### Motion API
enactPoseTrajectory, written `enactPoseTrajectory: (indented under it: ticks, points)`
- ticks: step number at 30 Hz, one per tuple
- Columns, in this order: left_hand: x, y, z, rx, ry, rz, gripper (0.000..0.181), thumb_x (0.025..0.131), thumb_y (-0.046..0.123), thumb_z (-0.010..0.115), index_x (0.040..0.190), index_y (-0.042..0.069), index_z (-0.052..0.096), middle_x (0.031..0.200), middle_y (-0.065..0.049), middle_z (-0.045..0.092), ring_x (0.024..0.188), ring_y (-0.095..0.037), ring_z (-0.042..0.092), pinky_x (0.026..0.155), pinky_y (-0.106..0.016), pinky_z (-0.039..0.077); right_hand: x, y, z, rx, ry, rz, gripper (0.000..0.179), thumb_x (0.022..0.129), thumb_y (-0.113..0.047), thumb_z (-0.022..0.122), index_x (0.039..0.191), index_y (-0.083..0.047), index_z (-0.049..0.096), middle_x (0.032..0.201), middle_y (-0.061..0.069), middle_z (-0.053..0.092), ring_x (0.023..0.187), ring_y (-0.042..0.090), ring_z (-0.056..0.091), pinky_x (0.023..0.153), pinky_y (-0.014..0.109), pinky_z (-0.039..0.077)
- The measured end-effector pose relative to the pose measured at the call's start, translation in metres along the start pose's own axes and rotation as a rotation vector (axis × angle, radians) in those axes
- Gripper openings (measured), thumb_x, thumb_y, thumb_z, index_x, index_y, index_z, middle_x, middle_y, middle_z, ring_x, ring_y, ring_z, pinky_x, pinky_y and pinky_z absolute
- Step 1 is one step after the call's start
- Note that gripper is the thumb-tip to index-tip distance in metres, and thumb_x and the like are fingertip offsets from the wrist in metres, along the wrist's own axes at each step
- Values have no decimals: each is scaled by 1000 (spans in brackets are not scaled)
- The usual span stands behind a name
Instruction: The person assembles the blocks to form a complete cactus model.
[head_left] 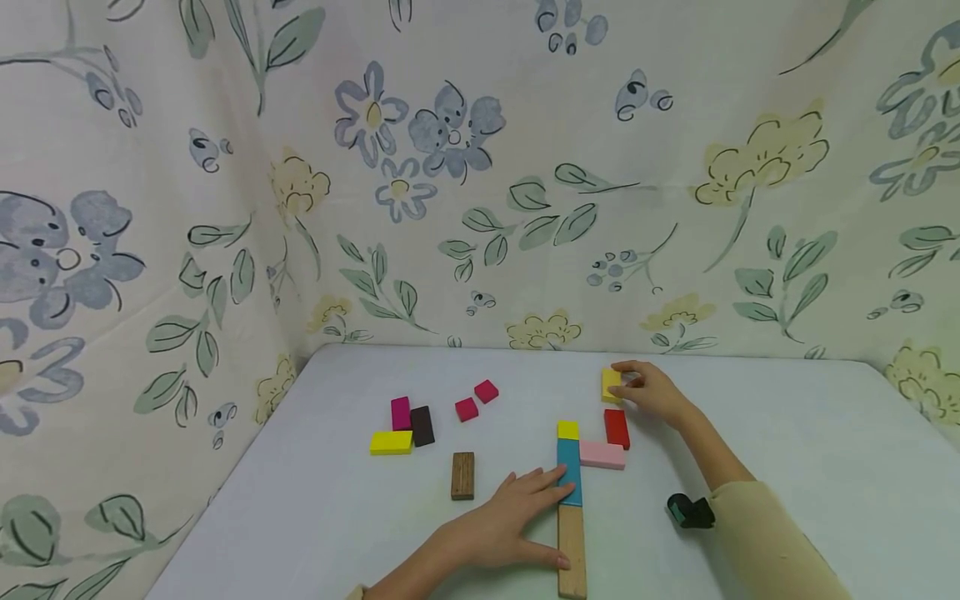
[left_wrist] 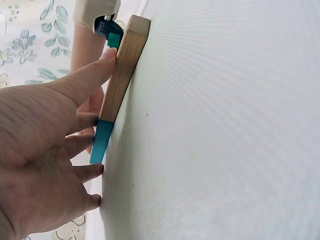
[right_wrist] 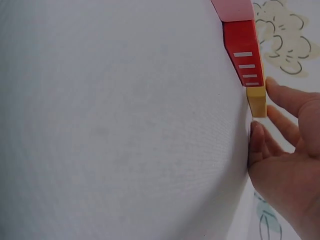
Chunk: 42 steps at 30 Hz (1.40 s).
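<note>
My left hand (head_left: 517, 517) lies with fingers spread, its fingertips on a blue block (head_left: 567, 450) and its thumb against a long wooden block (head_left: 572, 575). These two blocks lie end to end, with a small yellow piece (head_left: 567, 429) at the far end. A pink block (head_left: 602, 455) sticks out rightward from beside the blue one. From its right end a red block (head_left: 617, 428) runs away from me; it shows white stripes on its side in the right wrist view. Beyond it lies a yellow block (right_wrist: 257, 102), which my right hand (head_left: 654, 393) holds with thumb and curved fingers.
To the left lie a magenta block (head_left: 401, 413), a dark block (head_left: 422, 426), a yellow block (head_left: 391, 442) and two small red cubes (head_left: 467, 408). A brown wooden block (head_left: 462, 476) lies nearer. Floral cloth (head_left: 480, 208) hangs behind the white table (head_left: 285, 517).
</note>
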<state>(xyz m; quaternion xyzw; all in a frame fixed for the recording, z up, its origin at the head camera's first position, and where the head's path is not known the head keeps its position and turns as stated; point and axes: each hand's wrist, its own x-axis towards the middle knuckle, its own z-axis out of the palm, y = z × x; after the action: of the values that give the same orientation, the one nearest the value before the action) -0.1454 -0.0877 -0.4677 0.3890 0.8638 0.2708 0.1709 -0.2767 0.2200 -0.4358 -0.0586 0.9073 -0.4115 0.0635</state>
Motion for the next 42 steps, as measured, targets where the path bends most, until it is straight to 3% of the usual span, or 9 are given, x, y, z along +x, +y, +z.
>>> enactPoseTrajectory:
  ticks: [5,20,42]
  points:
    - [0,0,0,6,4,0,84,96,67,63,167,35,31,175,11,20,161,-25,25,123,-69,25,-1,2,-1,10,-12,-18,57,98,-20,73,147,2,54,147,32,48,120,44,53,96,47,59]
    - [-1,0,0,12,9,4,84,97,67,63,167,35,31,176,11,19,161,-25,25,123,-70,25,-8,4,-1,38,-54,-80,55,100,-21,71,147,0,54,153,33,40,129,49,47,102,58,54]
    - [-1,0,0,-3,-10,-6,83,97,68,62,167,36,30,176,12,18,161,-26,24,123,-71,23,-11,4,-2,68,-73,-49,57,97,-22,74,145,0,56,153,32,38,131,49,45,102,58,54]
